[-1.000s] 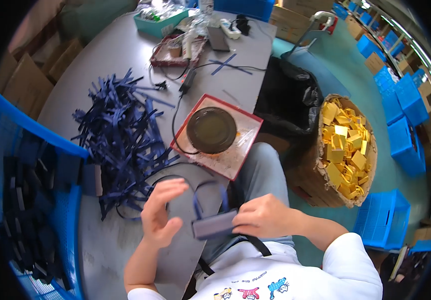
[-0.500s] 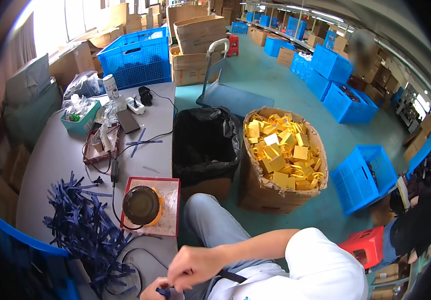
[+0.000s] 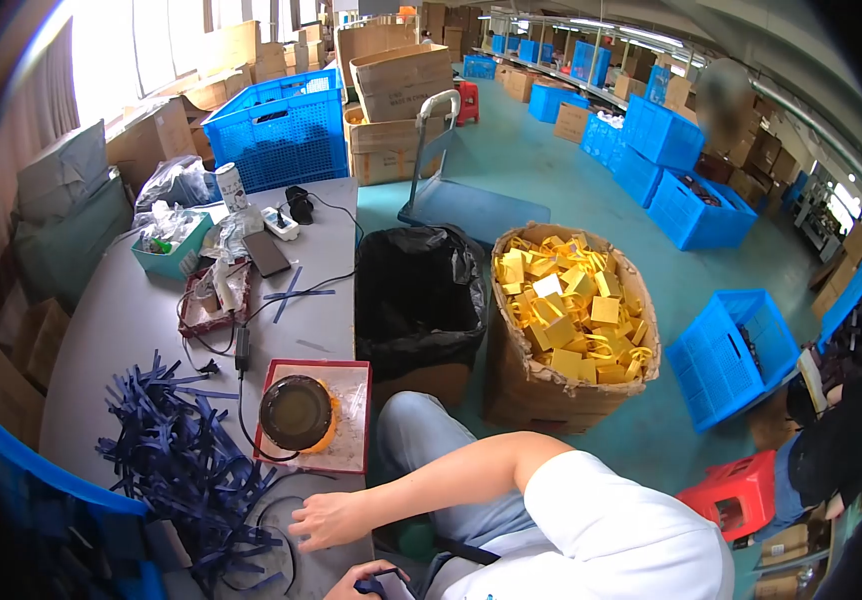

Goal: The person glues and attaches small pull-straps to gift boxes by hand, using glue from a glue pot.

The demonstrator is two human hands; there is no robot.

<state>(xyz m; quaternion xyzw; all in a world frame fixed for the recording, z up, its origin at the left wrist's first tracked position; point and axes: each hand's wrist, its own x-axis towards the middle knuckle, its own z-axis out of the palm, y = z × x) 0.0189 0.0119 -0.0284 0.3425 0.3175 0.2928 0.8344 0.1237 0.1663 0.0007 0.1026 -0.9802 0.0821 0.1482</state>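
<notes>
My right hand reaches left over the table edge. Its fingers are loosely spread, with nothing visible in them, close to a heap of navy ribbon strips. Low in the view, my left hand is closed on a small navy piece with a pale face, partly cut off by the frame edge. Ahead of my hands, a round dark-topped pot with an orange side sits on a red-edged square tray. A black cord runs beside it.
On the grey table stand a teal box, a can and a dark flat device. To the right are a black-lined bin and a carton of small yellow bags. Blue crates and a red stool lie farther right.
My right hand has left my left hand and moved forward and left over the table, its fingers loosening. My left hand has shifted slightly right with the navy piece. The view has shifted slightly.
</notes>
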